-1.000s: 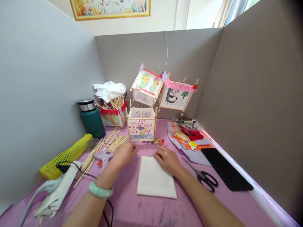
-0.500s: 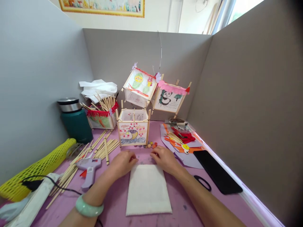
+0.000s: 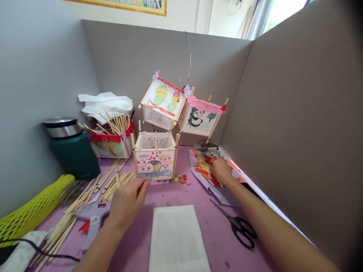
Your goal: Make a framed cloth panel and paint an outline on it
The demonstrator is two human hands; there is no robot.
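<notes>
My left hand [image 3: 127, 202] is closed, its thumb against the forefinger, in front of the lantern with the moon drawing [image 3: 155, 163]. Nothing shows in its fingers. My right hand [image 3: 221, 170] reaches to the craft pile at the right, its fingers curled round the red-handled pliers [image 3: 207, 157]; most of the handles are hidden under it. A white rectangular fabric piece [image 3: 177, 238] lies flat between my forearms. Black-handled scissors [image 3: 236, 224] rest beside it, under my right forearm's left side.
A lilac glue gun [image 3: 93, 217], loose wooden sticks [image 3: 66, 221] and a teal bottle [image 3: 73, 151] stand or lie at the left. A stick-filled box [image 3: 112, 145] is behind. Two lanterns, one with a panda [image 3: 197, 119], hang at the back. Grey partitions [image 3: 167, 56] surround the table.
Both hands have left the white fabric's far edge. My right hand has moved right and away onto the pliers; my left has shifted slightly left. The view has moved, showing more of the scissors.
</notes>
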